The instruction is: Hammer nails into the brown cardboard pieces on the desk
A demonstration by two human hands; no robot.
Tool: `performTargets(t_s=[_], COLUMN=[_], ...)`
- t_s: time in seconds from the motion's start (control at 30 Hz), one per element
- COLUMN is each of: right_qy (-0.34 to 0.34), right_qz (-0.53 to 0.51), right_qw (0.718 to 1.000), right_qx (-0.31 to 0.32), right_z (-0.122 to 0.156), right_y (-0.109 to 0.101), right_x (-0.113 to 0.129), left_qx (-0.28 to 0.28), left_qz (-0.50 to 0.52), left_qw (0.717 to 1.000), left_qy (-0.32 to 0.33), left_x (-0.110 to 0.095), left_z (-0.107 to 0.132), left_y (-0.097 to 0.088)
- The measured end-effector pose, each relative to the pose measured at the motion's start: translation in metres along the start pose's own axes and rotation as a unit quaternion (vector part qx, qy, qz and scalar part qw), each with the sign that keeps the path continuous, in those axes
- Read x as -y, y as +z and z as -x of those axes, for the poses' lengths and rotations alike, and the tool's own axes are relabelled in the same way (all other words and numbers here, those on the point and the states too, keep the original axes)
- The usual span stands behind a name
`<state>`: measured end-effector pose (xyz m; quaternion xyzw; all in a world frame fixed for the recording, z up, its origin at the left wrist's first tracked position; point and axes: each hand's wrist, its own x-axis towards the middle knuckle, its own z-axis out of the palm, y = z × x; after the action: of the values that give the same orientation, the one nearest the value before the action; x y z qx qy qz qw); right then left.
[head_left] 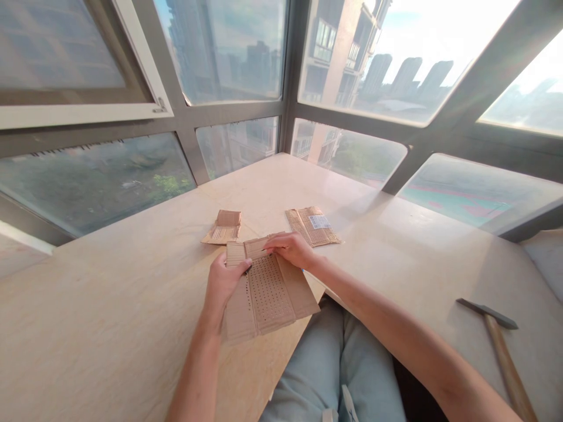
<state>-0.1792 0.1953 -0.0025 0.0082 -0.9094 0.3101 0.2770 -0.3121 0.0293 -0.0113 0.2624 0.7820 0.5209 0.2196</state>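
Note:
A flat piece of brown cardboard [269, 293], punched with many small holes, lies at the near edge of the wooden table [109, 310]. My left hand [223, 282] grips its left side, thumb on top. My right hand [291, 248] is closed on the cardboard's far edge, fingers pinching at the top. Two more cardboard pieces lie just beyond: a folded one [224, 227] to the left and a flat one with a white label [313, 225] to the right.
A hammer [501, 346] with a wooden handle rests on the table at the right. Large windows wrap around the table's far sides. My legs in light jeans [325, 363] show below the table edge.

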Motion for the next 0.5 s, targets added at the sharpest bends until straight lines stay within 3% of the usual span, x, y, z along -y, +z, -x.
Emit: performTargets(t_s=[0.1,0.17,0.23,0.33,0.5], right_qy=[-0.097,-0.158,-0.166,-0.080,0.087], right_qz=[0.061,0.135,0.201,0.228,0.170], right_qw=[0.991,0.969,0.952,0.961,0.980], right_qx=[0.070,0.132,0.162,0.132,0.050], right_z=[0.000,-0.002,-0.005,-0.010,-0.014], right_y=[-0.007,-0.010,-0.011,-0.004,0.006], right_x=[0.006,0.015,0.023,0.027,0.023], left_qx=[-0.001,-0.002,-0.001,-0.003,-0.002], left_qz=[-0.005,-0.007,-0.008,-0.014,-0.001], left_qw=[1.000,1.000,1.000,1.000,1.000], left_qy=[0.010,0.014,0.011,0.005,-0.024], left_x=[-0.001,-0.003,-0.004,-0.004,-0.002], left_z=[0.001,0.001,0.001,0.002,0.004], left_y=[0.002,0.004,0.006,0.008,0.009])
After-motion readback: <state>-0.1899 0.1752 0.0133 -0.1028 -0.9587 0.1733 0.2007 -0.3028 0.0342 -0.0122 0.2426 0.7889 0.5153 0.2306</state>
